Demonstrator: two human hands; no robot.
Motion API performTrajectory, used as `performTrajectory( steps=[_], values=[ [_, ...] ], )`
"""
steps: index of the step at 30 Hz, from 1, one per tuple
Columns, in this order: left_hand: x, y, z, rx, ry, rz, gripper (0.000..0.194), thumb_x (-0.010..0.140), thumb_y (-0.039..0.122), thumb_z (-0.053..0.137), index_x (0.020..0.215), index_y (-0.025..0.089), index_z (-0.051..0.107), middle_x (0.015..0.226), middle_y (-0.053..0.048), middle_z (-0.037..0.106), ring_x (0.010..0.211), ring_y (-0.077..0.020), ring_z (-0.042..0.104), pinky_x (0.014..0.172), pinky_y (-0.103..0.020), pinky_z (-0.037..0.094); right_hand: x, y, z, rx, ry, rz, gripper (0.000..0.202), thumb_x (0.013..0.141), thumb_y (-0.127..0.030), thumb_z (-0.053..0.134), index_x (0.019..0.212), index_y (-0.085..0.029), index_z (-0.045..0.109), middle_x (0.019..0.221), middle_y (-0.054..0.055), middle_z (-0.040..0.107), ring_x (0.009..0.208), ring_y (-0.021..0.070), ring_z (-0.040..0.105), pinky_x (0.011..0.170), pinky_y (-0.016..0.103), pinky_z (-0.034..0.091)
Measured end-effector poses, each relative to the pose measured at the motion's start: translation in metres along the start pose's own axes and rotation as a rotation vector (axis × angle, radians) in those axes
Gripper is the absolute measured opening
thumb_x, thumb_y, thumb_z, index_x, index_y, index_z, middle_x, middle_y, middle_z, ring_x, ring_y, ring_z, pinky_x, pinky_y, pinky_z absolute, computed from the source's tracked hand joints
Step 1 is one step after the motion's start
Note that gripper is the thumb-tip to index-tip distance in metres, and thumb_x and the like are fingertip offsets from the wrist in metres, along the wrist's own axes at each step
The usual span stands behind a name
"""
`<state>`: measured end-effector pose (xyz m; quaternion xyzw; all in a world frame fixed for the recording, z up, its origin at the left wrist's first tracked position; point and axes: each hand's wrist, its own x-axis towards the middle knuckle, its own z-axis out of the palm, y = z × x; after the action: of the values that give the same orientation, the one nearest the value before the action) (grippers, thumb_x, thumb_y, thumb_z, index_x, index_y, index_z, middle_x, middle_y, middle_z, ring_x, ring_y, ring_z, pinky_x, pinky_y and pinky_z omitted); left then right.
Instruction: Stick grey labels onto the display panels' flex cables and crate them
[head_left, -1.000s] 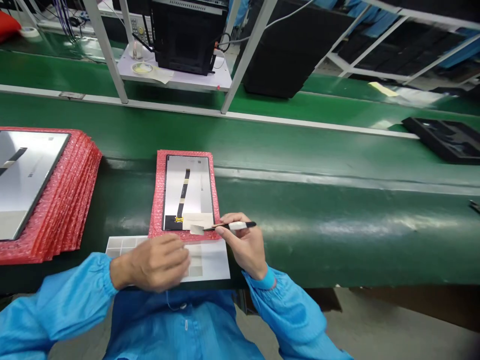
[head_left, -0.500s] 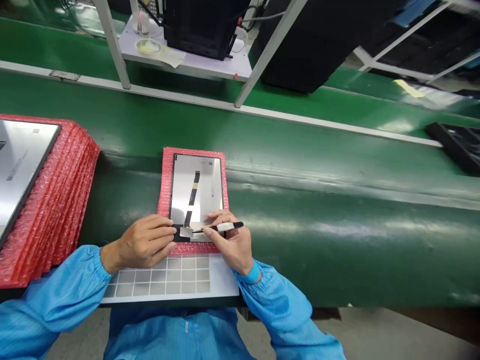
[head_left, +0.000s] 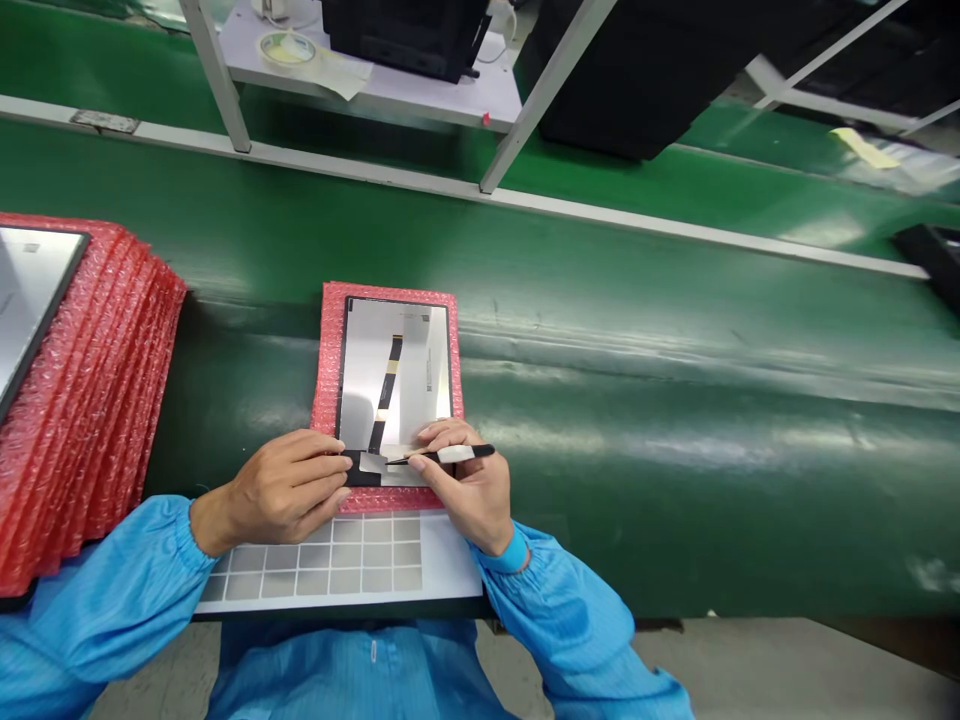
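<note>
A flat panel (head_left: 431, 400) with a silvery back lies on red bubble wrap (head_left: 328, 370). A dark ribbon cable (head_left: 385, 392) runs up its middle from a small grey patch (head_left: 373, 462) near the lower edge. My right hand (head_left: 472, 485) holds black-and-white tweezers (head_left: 457, 454), whose tips are at that patch. At the panel's lower left corner is my left hand (head_left: 281, 487), its fingers bent together; whether they pinch anything is too small to tell. Under both hands, a white sheet with grey squares (head_left: 346, 556) lies at the table's front edge.
At the left stands a stack of red bubble-wrap sheets (head_left: 112, 400) with another panel (head_left: 34, 290) on top. Behind the green table (head_left: 675, 480) run a metal rail (head_left: 600, 220) and a white shelf (head_left: 375, 95) holding a tape roll (head_left: 287, 48). A black tray (head_left: 934, 260) sits far right.
The camera view has shifted slightly, so the shelf sits higher and the left stack further left. Both hands and the tweezers keep nearly the same place on the panel.
</note>
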<state>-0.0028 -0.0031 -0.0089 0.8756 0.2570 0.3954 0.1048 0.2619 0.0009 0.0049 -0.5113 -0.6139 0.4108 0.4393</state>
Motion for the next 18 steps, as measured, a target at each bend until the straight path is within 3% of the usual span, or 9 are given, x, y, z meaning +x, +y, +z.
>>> performTrajectory(
  steps=[12, 18],
  values=[
    [0.0012, 0.0005, -0.0009, 0.014, 0.008, 0.002, 0.014, 0.085, 0.009, 0.074, 0.099, 0.009, 0.072, 0.096, -0.01, 0.08, 0.097, -0.0267, 0.073, 0.082, -0.042, 0.064, -0.0002, 0.0022, 0.0007, -0.002, 0.013, -0.007, 0.016, 0.086, -0.024, 0.08, 0.084, -0.023, 0.064, 0.092, 0.006, 0.071, 0.095, 0.0231, 0.069, 0.089, 0.044, 0.056],
    [0.0022, 0.002, -0.0024, -0.005, -0.108, 0.035, 0.029, 0.084, 0.016, 0.075, 0.112, 0.007, 0.072, 0.118, -0.013, 0.078, 0.107, -0.0322, 0.069, 0.086, -0.049, 0.063, 0.0002, 0.0042, 0.0009, -0.018, 0.02, -0.036, 0.016, 0.084, -0.023, 0.081, 0.085, -0.024, 0.065, 0.089, 0.004, 0.072, 0.094, 0.0238, 0.07, 0.091, 0.047, 0.056]
  ],
)
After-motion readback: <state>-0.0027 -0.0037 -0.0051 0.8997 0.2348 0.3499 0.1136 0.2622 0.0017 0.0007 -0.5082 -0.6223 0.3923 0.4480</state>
